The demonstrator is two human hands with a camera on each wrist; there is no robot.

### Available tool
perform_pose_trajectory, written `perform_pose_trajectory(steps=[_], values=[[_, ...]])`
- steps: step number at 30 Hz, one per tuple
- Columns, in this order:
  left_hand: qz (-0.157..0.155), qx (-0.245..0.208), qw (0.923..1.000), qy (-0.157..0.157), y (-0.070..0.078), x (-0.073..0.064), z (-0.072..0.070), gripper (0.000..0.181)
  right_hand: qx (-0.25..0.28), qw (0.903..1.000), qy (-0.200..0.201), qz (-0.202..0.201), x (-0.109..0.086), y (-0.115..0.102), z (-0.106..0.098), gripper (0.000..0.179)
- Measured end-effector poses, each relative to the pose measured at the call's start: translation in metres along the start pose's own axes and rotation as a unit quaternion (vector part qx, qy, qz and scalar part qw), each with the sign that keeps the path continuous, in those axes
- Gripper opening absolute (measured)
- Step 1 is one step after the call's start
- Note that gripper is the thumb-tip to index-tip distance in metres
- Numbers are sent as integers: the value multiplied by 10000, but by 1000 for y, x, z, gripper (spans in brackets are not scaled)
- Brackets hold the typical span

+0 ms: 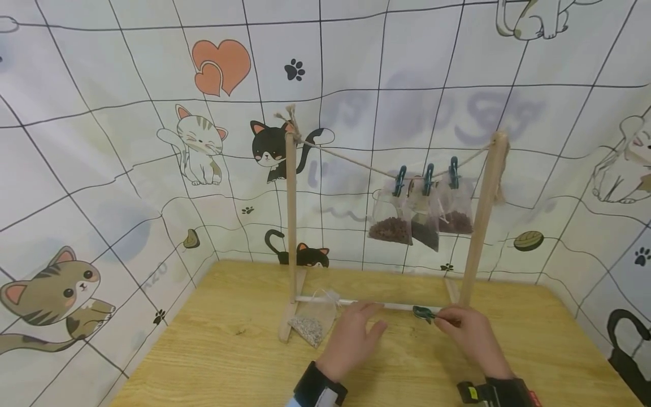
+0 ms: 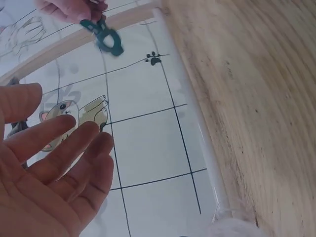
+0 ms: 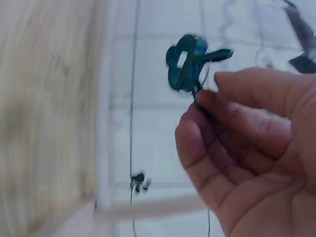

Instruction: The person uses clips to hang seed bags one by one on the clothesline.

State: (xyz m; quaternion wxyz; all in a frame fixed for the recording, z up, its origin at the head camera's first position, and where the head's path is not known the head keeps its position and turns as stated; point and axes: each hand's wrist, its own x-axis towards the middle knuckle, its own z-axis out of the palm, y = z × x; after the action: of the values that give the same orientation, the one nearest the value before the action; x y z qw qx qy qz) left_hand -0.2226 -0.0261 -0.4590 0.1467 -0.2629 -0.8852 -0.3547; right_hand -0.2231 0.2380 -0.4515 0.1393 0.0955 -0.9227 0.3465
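My right hand [image 1: 470, 334] pinches a dark green clothespin [image 1: 423, 313] just in front of the stand's white lower bar [image 1: 399, 306]. In the right wrist view that clothespin [image 3: 190, 64] sticks out past the fingertips, one handle between them. My left hand [image 1: 352, 339] hovers near the bar with fingers spread and nothing in the palm, as the left wrist view confirms. Beside it, a sheer drawstring bag [image 1: 307, 328] with pale grainy contents lies on the table against the stand's left foot. Three similar bags, including one with reddish contents [image 1: 390, 230], hang from the twine [image 1: 351, 160] by green clothespins [image 1: 429, 180].
The wooden stand has a left post [image 1: 291, 220] and a right post [image 1: 485, 220], with twine tied between their tops. Its feet rest on the wood-grain table [image 1: 218, 350]. A cat-patterned cloth [image 1: 351, 56] covers the walls behind and at both sides.
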Motion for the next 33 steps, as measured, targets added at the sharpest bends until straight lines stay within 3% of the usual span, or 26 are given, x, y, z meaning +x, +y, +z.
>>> perform_pose_trajectory(steps=[3, 7, 11, 14, 18, 23, 28, 33], values=[[-251, -656, 9975, -69, 0, 0, -4, 36, 526, 9964, 106, -660, -1, -9, 5, 11], [-399, -1237, 9915, 12, -4, 2, -6, 35, 969, 9822, 221, -1593, -2, -19, 13, 19], [-676, -1742, 9824, -9, -8, 4, -7, 34, 1221, 9728, 108, -1963, -4, -29, 18, 19], [-922, -2202, 9710, -132, -10, 4, -7, 29, 1262, 9678, 75, -2177, -5, -35, 21, 20], [-1164, -2695, 9556, -242, -12, 5, -6, 21, 1342, 9629, -24, -2339, -5, -38, 25, 21], [-1301, -2867, 9489, -220, -13, 7, -5, 16, 1420, 9605, -55, -2392, -5, -40, 26, 26], [-1466, -2863, 9469, 47, -10, 7, -7, 14, 1425, 9624, 88, -2311, -6, -42, 26, 29], [-1730, -3267, 9284, 369, -5, 5, -8, 14, 1471, 9706, 33, -1904, -8, -43, 25, 46]])
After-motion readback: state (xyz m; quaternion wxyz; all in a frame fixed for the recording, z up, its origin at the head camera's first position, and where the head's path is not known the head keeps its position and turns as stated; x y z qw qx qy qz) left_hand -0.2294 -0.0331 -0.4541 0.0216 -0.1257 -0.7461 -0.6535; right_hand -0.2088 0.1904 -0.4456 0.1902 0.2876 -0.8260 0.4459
